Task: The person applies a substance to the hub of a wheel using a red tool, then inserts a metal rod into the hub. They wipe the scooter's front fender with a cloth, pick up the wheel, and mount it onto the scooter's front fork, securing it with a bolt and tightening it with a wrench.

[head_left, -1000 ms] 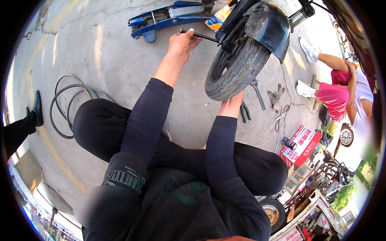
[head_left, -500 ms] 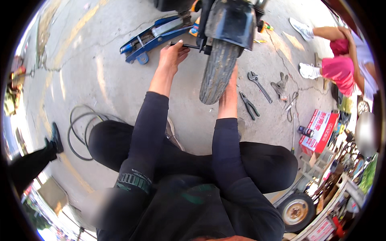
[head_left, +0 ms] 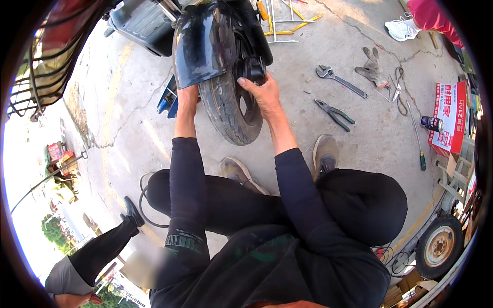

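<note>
A scooter's front wheel (head_left: 228, 115) with a worn tyre stands in front of me, under a glossy black mudguard (head_left: 201, 43). My right hand (head_left: 265, 95) closes round a black rounded part (head_left: 250, 69) at the wheel's hub, below the fork leg (head_left: 255, 31), its thumb lying on the near side. On the wheel's other side my left hand (head_left: 188, 97) reaches up behind the mudguard, and its fingers are hidden. Close by that hand, part of a blue floor jack (head_left: 167, 100) shows.
To the right lie pliers (head_left: 335, 115), an adjustable wrench (head_left: 341, 82), gloves (head_left: 371, 66), scissors (head_left: 399, 92) and a screwdriver (head_left: 417, 136). A spray can (head_left: 432, 123) rests against a red-and-white box (head_left: 448, 110). Other people's feet, a shoe (head_left: 132, 213) and a white sneaker (head_left: 402, 29), are nearby.
My view has swung, and the wheel sits turned, showing its right side. My left hand has left the black rod for behind the mudguard. My right hand has come out onto the hub.
</note>
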### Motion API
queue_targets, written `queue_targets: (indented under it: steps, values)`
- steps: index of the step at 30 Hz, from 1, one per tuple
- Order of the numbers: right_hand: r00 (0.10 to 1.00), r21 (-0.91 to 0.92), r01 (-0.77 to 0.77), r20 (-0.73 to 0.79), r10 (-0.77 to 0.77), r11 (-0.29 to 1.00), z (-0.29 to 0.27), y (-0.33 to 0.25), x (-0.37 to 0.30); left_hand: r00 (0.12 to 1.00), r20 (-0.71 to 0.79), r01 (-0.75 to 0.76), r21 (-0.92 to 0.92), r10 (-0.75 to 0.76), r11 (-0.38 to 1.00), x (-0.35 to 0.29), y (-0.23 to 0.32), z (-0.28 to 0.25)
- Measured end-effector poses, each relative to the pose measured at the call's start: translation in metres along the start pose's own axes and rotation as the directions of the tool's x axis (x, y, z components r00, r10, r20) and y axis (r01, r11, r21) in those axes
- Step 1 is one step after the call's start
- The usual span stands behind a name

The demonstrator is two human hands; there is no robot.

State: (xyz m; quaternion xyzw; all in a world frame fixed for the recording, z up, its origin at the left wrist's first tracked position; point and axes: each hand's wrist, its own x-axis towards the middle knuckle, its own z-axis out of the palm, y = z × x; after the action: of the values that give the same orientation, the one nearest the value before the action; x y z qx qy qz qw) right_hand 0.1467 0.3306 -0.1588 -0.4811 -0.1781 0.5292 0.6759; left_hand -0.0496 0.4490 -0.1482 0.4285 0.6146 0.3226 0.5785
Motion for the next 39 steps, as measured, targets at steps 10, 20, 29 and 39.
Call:
queue_targets:
  steps: [10, 20, 29, 39]
  values:
    - [0.999, 0.074, 0.035, -0.033, -0.032, 0.997, 0.003, 0.001, 0.013, 0.968, 0.251, 0.097, -0.317, -0.016, 0.944, 0.012, -0.02, -0.044]
    - [0.996, -0.096, 0.041, -0.08, -0.049, 0.995, 0.002, -0.005, 0.006, 0.927, 0.328, -0.289, 0.322, 0.18, 0.902, -0.005, -0.014, 0.006]
    - [0.988, -0.109, 0.033, -0.15, -0.049, 0.993, 0.009, 0.003, 0.01, 0.893, 0.354, -0.437, 0.542, 0.278, 0.718, -0.009, -0.009, 0.003]
    - [0.997, -0.057, 0.03, -0.072, -0.034, 0.998, 0.002, -0.006, 0.009, 0.977, 0.207, -0.131, 0.368, 0.056, 0.921, -0.015, -0.001, 0.013]
